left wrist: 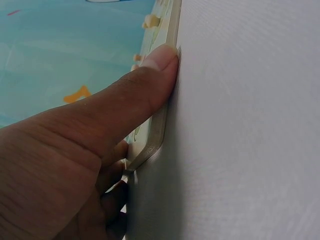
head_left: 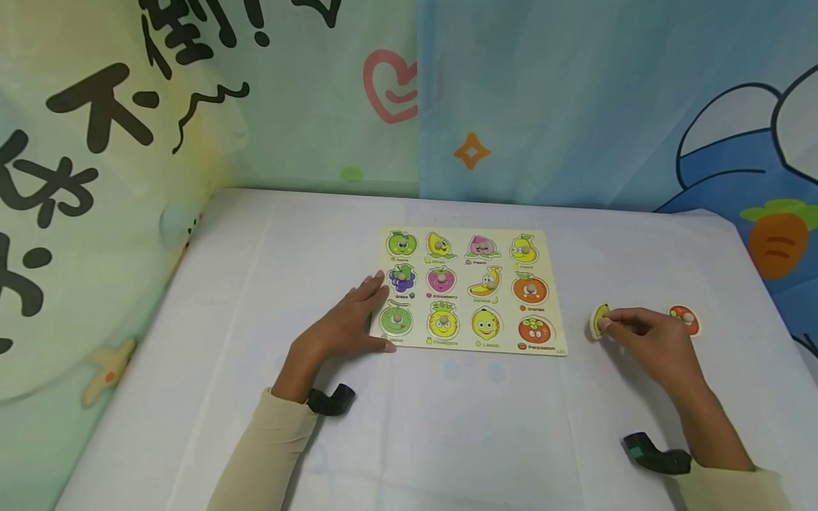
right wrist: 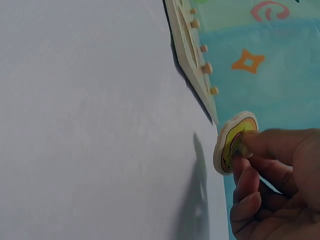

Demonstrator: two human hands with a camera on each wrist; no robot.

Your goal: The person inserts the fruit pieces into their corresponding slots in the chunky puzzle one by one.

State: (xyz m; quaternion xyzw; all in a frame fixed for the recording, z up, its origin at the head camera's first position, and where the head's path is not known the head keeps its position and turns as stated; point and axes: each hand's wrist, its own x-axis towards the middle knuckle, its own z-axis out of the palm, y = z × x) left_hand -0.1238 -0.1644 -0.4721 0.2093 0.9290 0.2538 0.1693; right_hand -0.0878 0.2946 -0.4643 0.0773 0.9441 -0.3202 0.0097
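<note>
A pale fruit puzzle board (head_left: 469,289) lies flat on the table, with rows of printed fruit and small knobs. At its front left corner my left hand (head_left: 341,323) rests with spread fingers on the left side. In the left wrist view the thumb (left wrist: 155,75) presses along the board's front edge. To the right of the board my right hand (head_left: 658,341) pinches a yellow fruit puzzle piece (head_left: 598,321) between thumb and fingers. That piece is tilted up above the cloth, its printed face partly covered by the fingers. Just beyond this hand lies a red-orange puzzle piece (head_left: 686,319), partly hidden.
A white cloth (head_left: 479,426) covers the table. Printed curtains (head_left: 543,92) hang behind it and along the left. Each wrist wears a black camera mount (head_left: 658,454). Several knobs (right wrist: 207,68) stick up from the board in the right wrist view.
</note>
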